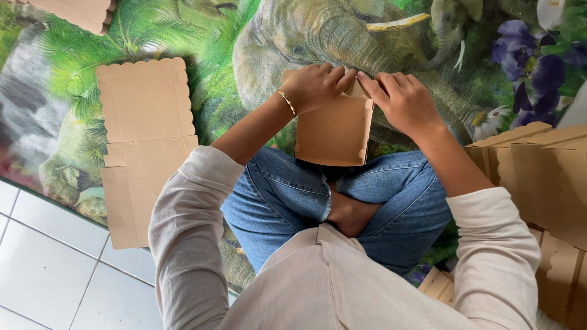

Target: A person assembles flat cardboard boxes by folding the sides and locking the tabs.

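Spread over the white-tiled floor, a mat [202, 36] printed with an elephant and jungle leaves seats the cross-legged person. Both hands, left [315, 85] and right [400, 98], pinch the top flap of a brown cardboard box [333, 134] propped over the knees, steadying it for folding. Flat scalloped blanks [143, 122] lie left; folded boxes [544, 177] stack right.

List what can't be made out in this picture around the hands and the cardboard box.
- Head view: the top edge of the cardboard box is covered by the left hand and right hand.
- The box's inside is hidden; only its outer wall faces the camera.
- The folded boxes on the right are cut off by the frame edge, so no count.
- The flat cardboard sheet runs partly under the left sleeve.
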